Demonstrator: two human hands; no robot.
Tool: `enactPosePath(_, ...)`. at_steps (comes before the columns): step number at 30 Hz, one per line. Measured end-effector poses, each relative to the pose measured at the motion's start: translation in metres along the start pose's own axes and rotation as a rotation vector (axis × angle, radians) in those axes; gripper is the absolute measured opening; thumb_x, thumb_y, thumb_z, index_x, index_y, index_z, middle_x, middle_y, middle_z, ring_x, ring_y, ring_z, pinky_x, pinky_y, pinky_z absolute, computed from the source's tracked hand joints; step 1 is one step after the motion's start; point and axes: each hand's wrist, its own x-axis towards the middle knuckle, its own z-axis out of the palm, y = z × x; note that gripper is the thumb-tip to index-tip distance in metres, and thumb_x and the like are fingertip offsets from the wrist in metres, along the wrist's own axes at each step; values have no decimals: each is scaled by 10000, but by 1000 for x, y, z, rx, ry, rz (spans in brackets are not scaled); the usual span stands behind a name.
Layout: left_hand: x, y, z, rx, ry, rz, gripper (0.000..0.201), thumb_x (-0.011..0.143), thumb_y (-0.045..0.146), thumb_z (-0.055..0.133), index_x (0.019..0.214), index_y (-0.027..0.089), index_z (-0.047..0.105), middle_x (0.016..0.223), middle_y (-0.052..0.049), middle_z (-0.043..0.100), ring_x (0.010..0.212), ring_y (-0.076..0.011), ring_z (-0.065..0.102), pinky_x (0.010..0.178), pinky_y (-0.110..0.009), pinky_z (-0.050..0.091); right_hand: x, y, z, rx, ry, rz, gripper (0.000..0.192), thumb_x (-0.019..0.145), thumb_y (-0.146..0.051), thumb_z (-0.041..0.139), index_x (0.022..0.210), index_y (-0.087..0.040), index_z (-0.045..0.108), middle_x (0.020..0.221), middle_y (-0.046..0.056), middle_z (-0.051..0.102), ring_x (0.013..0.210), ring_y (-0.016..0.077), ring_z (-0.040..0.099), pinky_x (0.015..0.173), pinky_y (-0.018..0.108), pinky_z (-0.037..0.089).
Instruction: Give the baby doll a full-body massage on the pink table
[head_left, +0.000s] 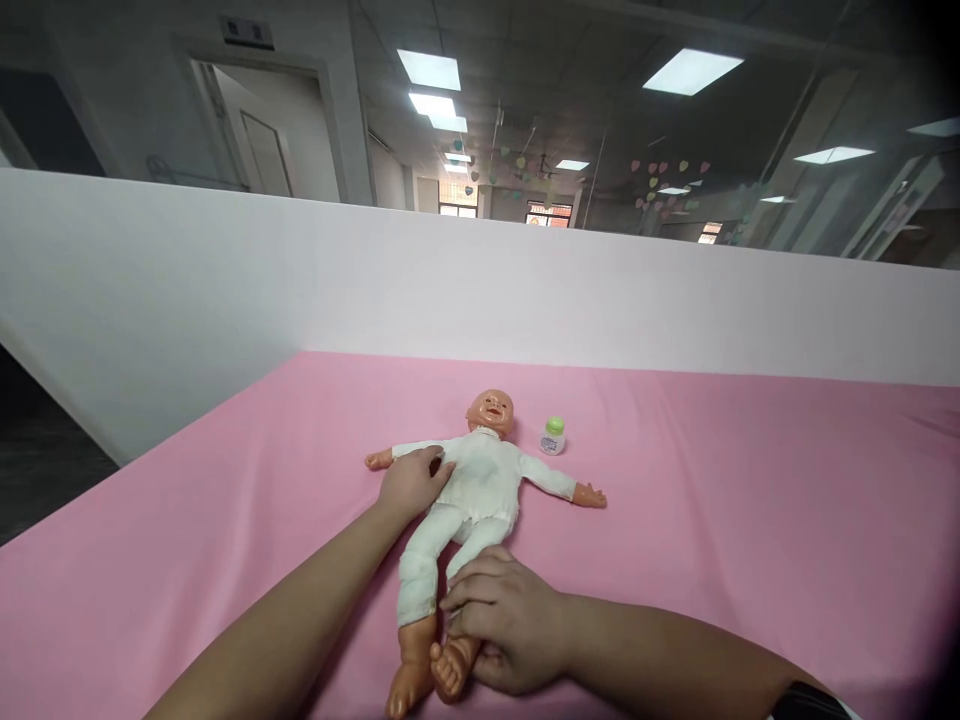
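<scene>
A baby doll [480, 478] lies on its back on the pink sheet, arms spread, its head away from me. Its body is white cloth; head, hands and feet are tan plastic. My left hand [415, 482] holds the doll's side just below the armpit, thumb on the chest and fingers curled by the upper arm. Lower down, my right hand [514, 615] is wrapped round the doll's lower leg on the right, above the foot. Part of that leg is hidden by my fingers. A small clear jar with a green lid [553, 437] stands beside the doll's head, apart from both hands.
The pink sheet [750, 520] covers the broad surface under the doll. A white low wall [600, 300] borders its far side and continues at the left. Beyond it are an open door [262, 145], ceiling lights and hanging heart shapes.
</scene>
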Motion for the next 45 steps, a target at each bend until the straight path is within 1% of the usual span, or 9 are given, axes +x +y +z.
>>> enactPosePath(4, 0, -9, 8, -164, 58, 75, 491, 973, 447, 591, 1351, 159, 713, 1292, -146, 778, 1159, -314, 742, 1022, -445, 566, -3, 11, 0, 132, -74, -10, 513, 824, -673, 812, 1090, -257, 673, 1337, 87, 762, 1265, 281, 684, 1097, 473, 474)
enactPosePath(7, -2, -14, 12, -247, 60, 151, 506, 951, 417, 597, 1375, 157, 691, 1356, -143, 741, 1179, -298, 724, 1058, -452, 568, -3, 19, -6, 352, 104, 46, 549, 770, -743, 832, 927, -249, 652, 1130, 85, 810, 1070, 249, 759, 971, 399, 562)
enactPosePath(12, -9, -6, 14, -286, 22, 245, 545, 924, 381, 585, 1422, 169, 656, 1432, -140, 701, 1350, -336, 639, 1163, -517, 508, -5, 45, -37, 382, 381, 688, 235, 959, -436, 713, 845, -234, 675, 924, 48, 774, 830, 203, 718, 771, 342, 551)
enactPosePath(16, -10, 16, 8, -290, -101, 192, 727, 803, 294, 650, 1516, 162, 601, 1494, -162, 640, 1411, -357, 591, 1180, -502, 489, -11, 71, -62, 268, 336, 1124, 218, 957, -424, 693, 873, -233, 632, 801, 8, 720, 752, 205, 673, 723, 334, 516)
enactPosePath(20, -6, 43, 4, -314, -208, -1, 868, 680, 242, 737, 1528, 129, 591, 1427, -204, 664, 1301, -398, 651, 1112, -496, 507, -14, 81, -72, 156, 248, 1284, 469, 971, -556, 672, 1258, -188, 627, 1112, 126, 780, 1020, 319, 745, 916, 464, 560)
enactPosePath(24, -6, 67, 14, -379, -205, -73, 712, 835, 410, 713, 1481, 130, 605, 1316, -194, 735, 1170, -359, 717, 987, -433, 548, -13, 79, -71, 227, 270, 1272, 832, 991, -551, 631, 1641, -115, 348, 1645, 240, 511, 1521, 380, 516, 1235, 545, 421)
enactPosePath(30, -16, 85, 24, -560, -139, -123, 712, 933, 618, 654, 1454, 136, 599, 1328, -201, 732, 1230, -355, 697, 1031, -438, 525, -6, 67, -64, 276, 230, 1193, 1090, 937, -406, 685, 1746, -95, 25, 1806, 250, 196, 1692, 350, 217, 1353, 541, 270)
enactPosePath(39, -35, 91, 17, -1363, -220, -141, 745, 900, 630, 756, 1495, 228, 557, 1481, -148, 668, 1364, -335, 644, 1109, -456, 539, -7, 44, -46, 48, 251, 896, 1076, 921, -390, 708, 1754, -219, 48, 1825, 189, 138, 1709, 414, 42, 1343, 690, 206)
enactPosePath(45, -31, 95, 3, -1588, -349, -142, 813, 969, 799, 518, 1482, 175, 601, 1412, -177, 723, 1367, -383, 647, 1121, -535, 551, -8, 19, -48, -83, 254, 596, 1005, 890, -535, 740, 1731, -229, 284, 1806, 194, 218, 1666, 486, 216, 1320, 714, 242)
